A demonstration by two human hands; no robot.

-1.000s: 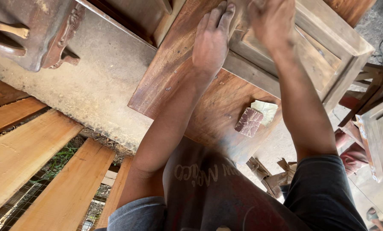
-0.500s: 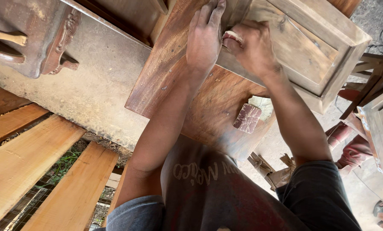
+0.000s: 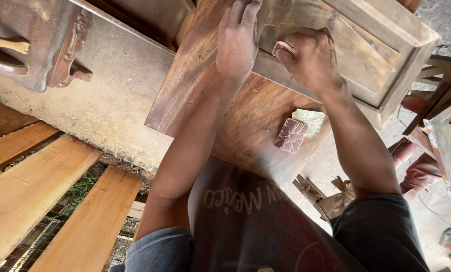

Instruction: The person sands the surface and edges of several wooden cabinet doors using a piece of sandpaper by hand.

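Two hands work at our wooden frame (image 3: 366, 55). Our left hand (image 3: 238, 43) lies flat, fingers together, on the board (image 3: 235, 126) beside the frame's edge. Our right hand (image 3: 311, 60) is curled, pinching a folded sandpaper scrap (image 3: 284, 49) against the frame. Spare sandpaper (image 3: 291, 135) rests on the board, near our right forearm.

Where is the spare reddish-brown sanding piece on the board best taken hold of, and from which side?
Take the reddish-brown sanding piece by its two long edges, coming straight down from above. It lies flat on the wooden board, partly over a pale folded sheet, with free board beside it. The right hand looks nearest; the left hand rests flat on the wood.
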